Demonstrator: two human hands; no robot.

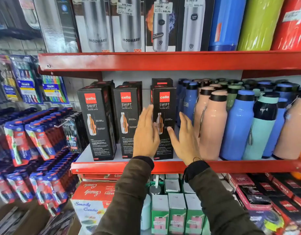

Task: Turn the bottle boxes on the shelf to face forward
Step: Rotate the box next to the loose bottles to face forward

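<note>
Three black Cello Swift bottle boxes stand upright on the middle red shelf (112, 167), printed fronts toward me: the left box (97, 122), the middle box (125, 119) and the right box (164, 106). More black boxes stand behind them. My left hand (145, 133) is flat with fingers apart, in front of the gap between the middle and right boxes. My right hand (185, 139) is spread open just right of the right box's front. Neither hand grips anything; whether they touch the right box I cannot tell.
Pink bottles (212, 126) and blue bottles (237, 126) crowd the shelf right of the boxes. Steel-bottle boxes (129, 26) fill the upper shelf. Toothbrush packs (27, 136) hang at the left. Green cartons (177, 212) and red boxes sit on the shelf below.
</note>
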